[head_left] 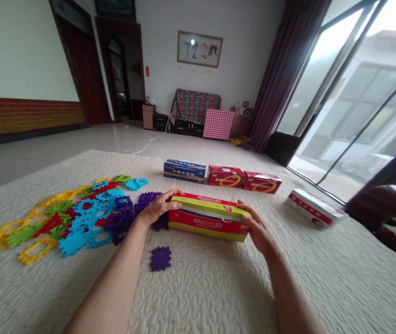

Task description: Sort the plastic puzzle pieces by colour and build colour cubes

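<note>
A red and yellow-green battery box [207, 225] rests on the quilted cover in front of me, its lid slightly raised with a dark gap along the front. My left hand [156, 208] grips its left end, thumb on the top edge. At the right end my right hand [258, 229] holds it, fingers over the top and side. The contents are hidden. Close to the box's left lies a heap of purple toothed plastic pieces [124, 211], partly behind my left hand. A single purple square piece [161, 258] lies nearer to me.
Behind stand a blue box [184, 171] and two red boxes [226, 176], [262, 182] in a row. A white and red box [314, 208] lies at right. Light-blue pieces [93, 213], with yellow, green and red ones, spread leftward over the quilted cover [205, 287].
</note>
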`<move>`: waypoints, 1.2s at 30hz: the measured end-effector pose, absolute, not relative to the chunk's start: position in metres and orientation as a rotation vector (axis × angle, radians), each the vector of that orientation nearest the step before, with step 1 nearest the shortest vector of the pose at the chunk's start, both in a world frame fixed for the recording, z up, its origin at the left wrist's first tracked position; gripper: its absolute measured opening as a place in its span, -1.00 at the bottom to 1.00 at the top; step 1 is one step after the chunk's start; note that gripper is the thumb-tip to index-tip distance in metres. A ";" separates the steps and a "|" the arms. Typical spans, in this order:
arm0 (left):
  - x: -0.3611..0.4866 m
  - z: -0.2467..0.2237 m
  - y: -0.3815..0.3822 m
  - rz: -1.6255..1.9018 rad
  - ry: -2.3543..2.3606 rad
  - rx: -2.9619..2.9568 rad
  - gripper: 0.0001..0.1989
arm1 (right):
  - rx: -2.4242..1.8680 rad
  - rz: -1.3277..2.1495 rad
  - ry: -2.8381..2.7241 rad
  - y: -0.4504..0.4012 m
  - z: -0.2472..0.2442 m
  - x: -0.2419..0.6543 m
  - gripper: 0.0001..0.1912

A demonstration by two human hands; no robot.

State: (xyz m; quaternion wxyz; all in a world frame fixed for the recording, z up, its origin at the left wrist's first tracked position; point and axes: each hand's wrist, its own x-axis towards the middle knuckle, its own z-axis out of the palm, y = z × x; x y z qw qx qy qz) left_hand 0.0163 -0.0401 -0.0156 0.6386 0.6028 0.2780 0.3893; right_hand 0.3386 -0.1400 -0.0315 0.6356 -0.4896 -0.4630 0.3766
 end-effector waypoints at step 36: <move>0.023 0.017 -0.058 0.375 1.102 2.396 -0.05 | -1.375 0.530 -1.010 -0.139 -0.037 0.326 -0.47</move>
